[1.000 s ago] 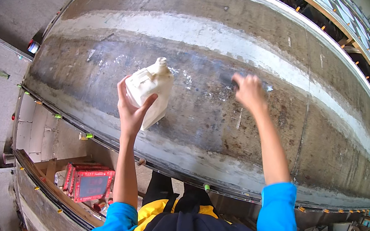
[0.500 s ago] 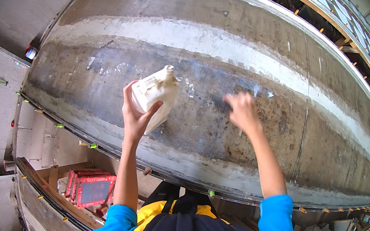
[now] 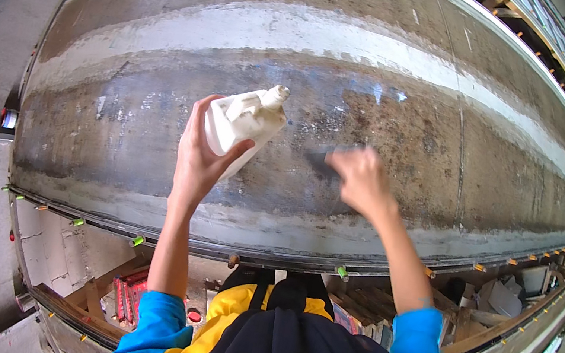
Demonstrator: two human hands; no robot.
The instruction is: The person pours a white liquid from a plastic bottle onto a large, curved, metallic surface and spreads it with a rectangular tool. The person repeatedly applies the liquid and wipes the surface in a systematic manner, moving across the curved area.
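Observation:
My left hand (image 3: 203, 147) is closed around a white plastic jug (image 3: 245, 123), thumb on its near side and fingers on the far side. The jug is tilted, its narrow neck pointing up and to the right, above a long stained work table (image 3: 401, 190). Right of the jug, my right hand (image 3: 366, 180) is closed and smeared by motion. From its fingers a dark flat piece (image 3: 323, 159) sticks out leftward, low over the table top; its exact kind and whether it touches the surface cannot be made out.
A pale band (image 3: 285, 32) runs along the table's far part. Green and orange pegs (image 3: 341, 271) line the near edge. Below lie red boxes (image 3: 127, 298) and wooden scraps (image 3: 381, 303). Another rack (image 3: 557, 55) stands beyond the far edge.
The view has shifted, so the table sits higher in it. The jug now leans further right. My right hand has moved a little left and down, bringing the dark piece nearer the jug.

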